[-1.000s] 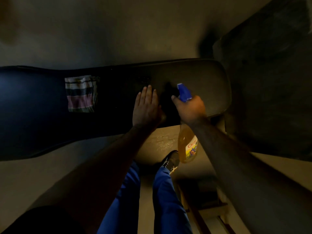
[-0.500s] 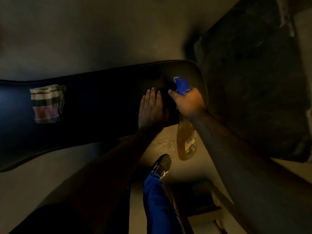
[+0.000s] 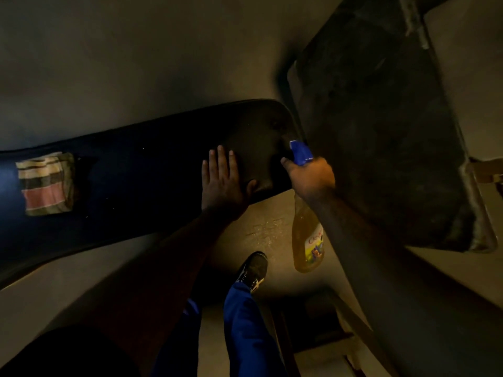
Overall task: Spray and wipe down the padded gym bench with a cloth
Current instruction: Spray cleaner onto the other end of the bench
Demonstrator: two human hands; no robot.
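Spraying stage: right hand (image 3: 310,176) fingers clamped on bottle (image 3: 307,238); left hand (image 3: 221,180) flat w/ fingers together; cloth (image 3: 46,183) lay well left along bench (image 3: 136,186), nearer left hand.

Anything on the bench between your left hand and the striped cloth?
No. In the head view, only bare dark padding of the bench separates the flat left hand from the folded striped cloth.

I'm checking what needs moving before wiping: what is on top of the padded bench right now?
On the bench lie a folded striped cloth and the left hand, flat. The pad beneath both is hidden. The right hand holds the spray bottle at its end.
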